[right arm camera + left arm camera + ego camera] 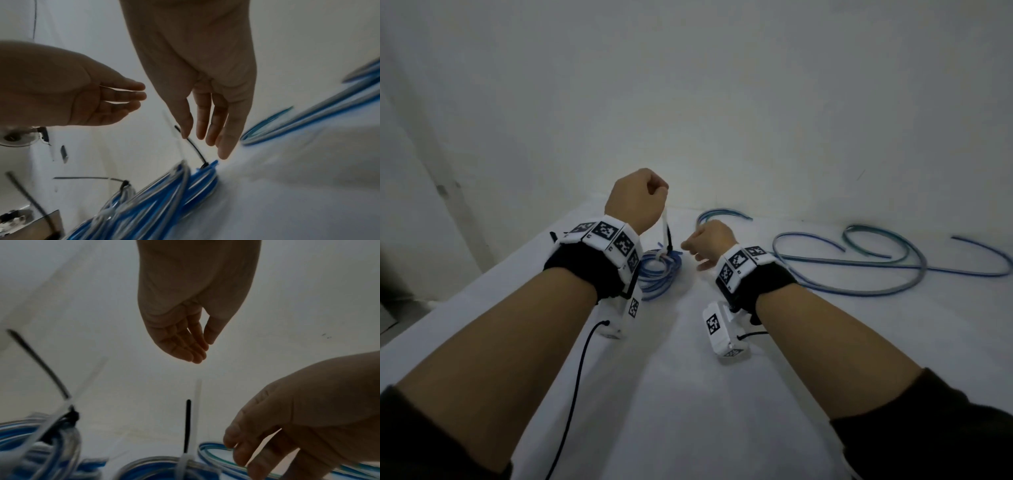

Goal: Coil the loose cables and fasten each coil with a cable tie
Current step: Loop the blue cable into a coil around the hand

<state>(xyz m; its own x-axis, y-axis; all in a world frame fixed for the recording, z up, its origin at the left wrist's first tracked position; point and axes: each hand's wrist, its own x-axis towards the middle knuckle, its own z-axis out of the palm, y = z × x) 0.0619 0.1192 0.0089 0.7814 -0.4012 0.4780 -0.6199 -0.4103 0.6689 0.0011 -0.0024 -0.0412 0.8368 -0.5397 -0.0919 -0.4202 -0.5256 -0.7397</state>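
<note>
On the white table [688, 394], at 12 o'clock from us: the blue coil [657, 274] lies flat between our two wrists, with a white cable tie [665, 226] and a black cable tie [668, 240] around it, both tails standing up
Left hand [635, 200]: raised above the coil; its fingers [193, 353] are loosely bent with the thumb close to them, and in the wrist views we see nothing between them; the white tail ends just under this hand
Right hand [710, 240]: low, at 3 o'clock of the coil; its fingers [216, 129] hang nearly straight and hold nothing; the thumb is just beside the black tail
Loose cables [859, 267]: at 2 o'clock, spread in wide curves, not yet coiled
Step, as we judge: this coil seems fastened, and the loose cables come next
Risk one: if the white cable tie is not pulled tight, the stiff turns may spring open when we lift the coil
Risk two: the long tails may catch on our wrist bands
Risk three: pulling one loose cable may drag the others off the table edge
</note>
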